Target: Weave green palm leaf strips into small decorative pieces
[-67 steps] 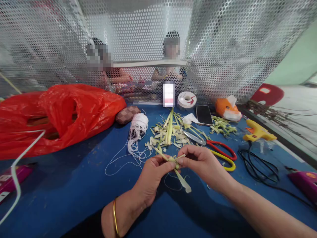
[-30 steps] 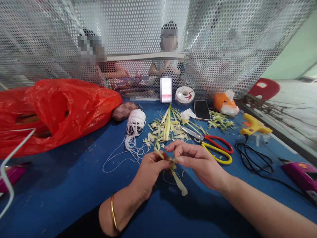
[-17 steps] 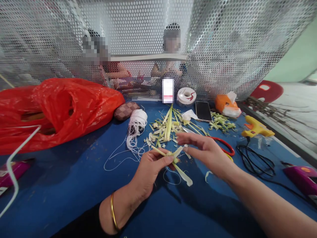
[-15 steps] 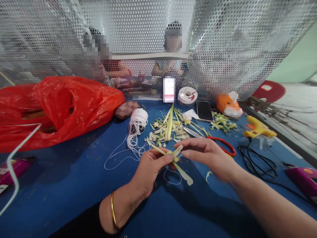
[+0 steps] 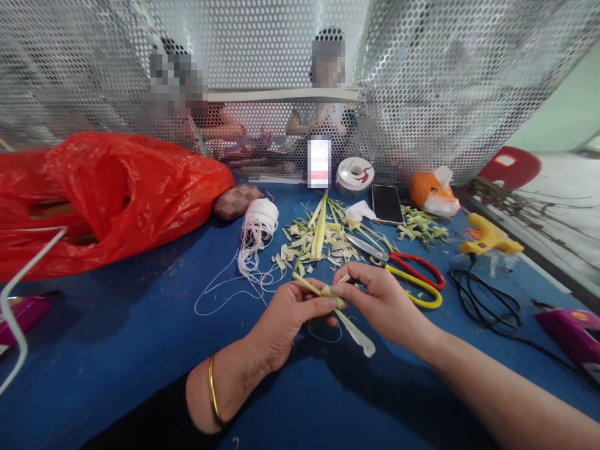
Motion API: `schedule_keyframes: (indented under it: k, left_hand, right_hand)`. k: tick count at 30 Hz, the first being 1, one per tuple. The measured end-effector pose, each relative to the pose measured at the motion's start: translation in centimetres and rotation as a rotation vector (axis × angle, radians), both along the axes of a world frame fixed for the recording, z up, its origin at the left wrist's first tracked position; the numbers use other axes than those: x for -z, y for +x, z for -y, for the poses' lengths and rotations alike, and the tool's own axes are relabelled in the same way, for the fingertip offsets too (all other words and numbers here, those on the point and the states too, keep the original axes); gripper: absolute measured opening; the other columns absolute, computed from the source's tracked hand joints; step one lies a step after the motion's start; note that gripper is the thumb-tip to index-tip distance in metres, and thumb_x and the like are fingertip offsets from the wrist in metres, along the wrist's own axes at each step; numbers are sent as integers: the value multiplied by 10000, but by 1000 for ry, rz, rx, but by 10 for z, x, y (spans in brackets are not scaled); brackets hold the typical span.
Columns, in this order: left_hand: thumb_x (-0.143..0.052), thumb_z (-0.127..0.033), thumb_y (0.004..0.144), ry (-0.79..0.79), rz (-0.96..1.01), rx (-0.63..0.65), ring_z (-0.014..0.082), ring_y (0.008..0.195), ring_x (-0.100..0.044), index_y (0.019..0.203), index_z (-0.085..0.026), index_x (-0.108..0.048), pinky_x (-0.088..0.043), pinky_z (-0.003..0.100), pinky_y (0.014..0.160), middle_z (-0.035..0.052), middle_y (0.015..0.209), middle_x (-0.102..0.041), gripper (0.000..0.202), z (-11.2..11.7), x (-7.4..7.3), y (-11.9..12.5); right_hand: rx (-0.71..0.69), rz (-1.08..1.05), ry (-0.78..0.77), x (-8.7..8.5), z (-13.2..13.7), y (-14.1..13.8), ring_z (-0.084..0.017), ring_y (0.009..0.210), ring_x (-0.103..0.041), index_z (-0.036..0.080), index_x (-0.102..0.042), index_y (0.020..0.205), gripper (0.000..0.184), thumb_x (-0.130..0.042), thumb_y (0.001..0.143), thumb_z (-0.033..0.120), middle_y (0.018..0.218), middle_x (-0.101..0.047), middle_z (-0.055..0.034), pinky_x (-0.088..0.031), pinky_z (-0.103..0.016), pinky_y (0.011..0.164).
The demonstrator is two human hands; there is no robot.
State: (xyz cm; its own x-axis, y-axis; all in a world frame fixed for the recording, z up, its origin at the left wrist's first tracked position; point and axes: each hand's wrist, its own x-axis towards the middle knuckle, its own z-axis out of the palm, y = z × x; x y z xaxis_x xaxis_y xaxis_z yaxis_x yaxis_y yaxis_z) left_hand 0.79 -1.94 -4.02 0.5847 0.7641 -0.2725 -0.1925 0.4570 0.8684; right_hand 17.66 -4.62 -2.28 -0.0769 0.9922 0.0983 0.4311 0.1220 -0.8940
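Observation:
Over the blue table [image 5: 140,350], my left hand [image 5: 285,319] pinches a folded pale green leaf strip [image 5: 330,294] between thumb and forefinger. My right hand [image 5: 382,303] meets it from the right and pinches the same strip at its knot. One end of the strip [image 5: 359,334] hangs down toward me, another pokes up to the left. A gold bangle [image 5: 213,400] circles my left wrist.
Leaf cuttings [image 5: 319,240] and red-and-yellow scissors [image 5: 403,272] lie just beyond my hands. White thread [image 5: 255,231], a red plastic bag [image 5: 117,194], a tape roll [image 5: 355,175], a phone [image 5: 387,203], a yellow glue gun [image 5: 490,237] with black cord [image 5: 487,300]. Two people sit behind the perforated screen [image 5: 422,94].
My right hand had let go and reached out with fingers apart; it has come back and pinches the strip again beside my left hand.

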Motion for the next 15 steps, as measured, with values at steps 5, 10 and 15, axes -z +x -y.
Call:
schedule_keyframes:
  k: [5,10,15]
  left_hand:
    - [-805,-251,677,-30,-38,-18,98,612,-582,772,-164,-724,-447,248,648,17,751,-689,152,1,-1,0]
    - [-785,-233,693,3,-46,-63,101,609,-585,796,-162,-695,-437,250,628,27,766,-702,155,2,1,1]
    - [-720,-328,764,-67,24,-89,113,603,-601,842,-173,-631,-461,269,639,20,752,-693,194,2,1,3]
  right_hand:
    - [8,69,29,4,1,-2,-133,630,-529,198,-569,721,154,-543,864,251,669,-598,12,-400,-267,600]
    - [1,-188,-138,7,-1,-5,-125,585,-528,194,-555,703,185,-544,853,301,609,-580,19,-402,-262,565]
    - [40,-168,-80,12,-1,-6,-128,604,-535,189,-578,718,175,-576,847,308,634,-594,16,-418,-264,583]
